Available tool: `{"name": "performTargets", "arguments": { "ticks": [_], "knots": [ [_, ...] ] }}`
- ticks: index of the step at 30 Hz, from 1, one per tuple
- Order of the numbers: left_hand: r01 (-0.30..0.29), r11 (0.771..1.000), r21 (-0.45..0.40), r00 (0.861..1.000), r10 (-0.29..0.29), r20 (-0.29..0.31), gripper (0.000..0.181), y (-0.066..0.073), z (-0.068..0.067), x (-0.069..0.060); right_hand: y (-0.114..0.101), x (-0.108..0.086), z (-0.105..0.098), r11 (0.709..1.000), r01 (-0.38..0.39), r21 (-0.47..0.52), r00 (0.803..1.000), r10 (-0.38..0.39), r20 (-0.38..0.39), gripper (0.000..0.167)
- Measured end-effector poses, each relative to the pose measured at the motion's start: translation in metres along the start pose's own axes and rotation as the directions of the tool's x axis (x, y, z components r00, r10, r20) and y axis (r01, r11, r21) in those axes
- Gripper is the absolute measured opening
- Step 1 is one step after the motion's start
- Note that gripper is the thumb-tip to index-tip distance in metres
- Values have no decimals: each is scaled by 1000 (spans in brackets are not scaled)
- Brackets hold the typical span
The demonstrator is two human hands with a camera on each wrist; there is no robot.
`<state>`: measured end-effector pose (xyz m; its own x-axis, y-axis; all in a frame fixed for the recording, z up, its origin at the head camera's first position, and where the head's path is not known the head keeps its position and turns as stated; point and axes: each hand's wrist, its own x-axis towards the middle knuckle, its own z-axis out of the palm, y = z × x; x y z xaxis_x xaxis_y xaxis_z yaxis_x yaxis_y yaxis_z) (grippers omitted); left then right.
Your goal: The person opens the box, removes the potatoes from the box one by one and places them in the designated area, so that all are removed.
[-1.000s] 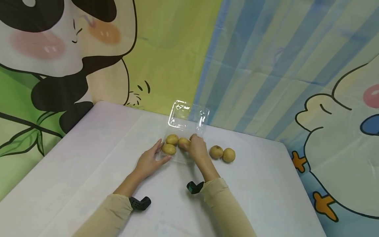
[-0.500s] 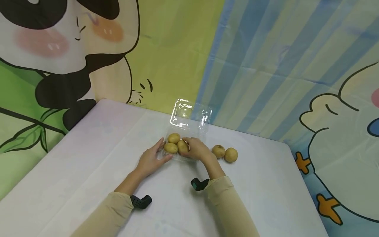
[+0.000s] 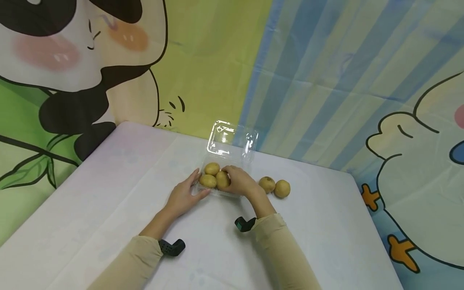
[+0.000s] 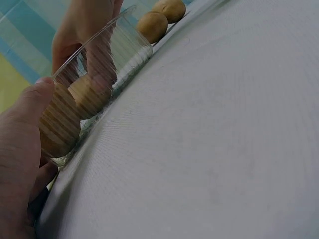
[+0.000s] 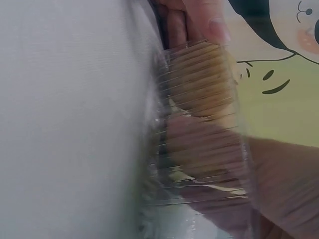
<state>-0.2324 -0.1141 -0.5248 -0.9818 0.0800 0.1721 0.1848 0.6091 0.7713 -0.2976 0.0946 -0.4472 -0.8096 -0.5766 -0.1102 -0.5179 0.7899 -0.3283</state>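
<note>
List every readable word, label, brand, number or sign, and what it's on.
None readable.
Lid: bright marks near one corner, too small to tell glare from lettering.
Backdrop: cartoons and stripes, no legible words.
Produce: no labels on visible sides.
Wrist cameras: nothing legible.

Container (image 4: 127, 47) of clear plastic, ribbed walls, set flat, its transparent lid (image 3: 233, 141) raised along the far side. Left end held by the left hand (image 3: 183, 197). Inside, two smooth yellow-brown potatoes (image 3: 208, 181) are grouped at the left; a third potato (image 3: 222, 180), beside them, is gripped by the right hand (image 3: 240, 182). Outside, to the right, two rounder potatoes (image 3: 282, 189) are seen side by side, one dark-spotted.
</note>
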Motion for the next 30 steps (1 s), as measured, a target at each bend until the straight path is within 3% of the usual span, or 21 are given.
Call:
{"name": "performTargets", "arguments": {
  "ticks": [4,14,30],
  "knots": [
    [-2,1000,2,1000,2,3,95,1,-2,-1,1,1,6,1000,16,12,999,-15,-50,62],
    [-8,1000,8,1000,8,10,95,0,-2,0,4,1,10,999,40,-7,995,-41,-86,68],
    [5,1000,4,1000,-5,18,96,-1,0,1,-1,-3,3,1000,11,-24,997,-13,-79,70]
  ]
}}
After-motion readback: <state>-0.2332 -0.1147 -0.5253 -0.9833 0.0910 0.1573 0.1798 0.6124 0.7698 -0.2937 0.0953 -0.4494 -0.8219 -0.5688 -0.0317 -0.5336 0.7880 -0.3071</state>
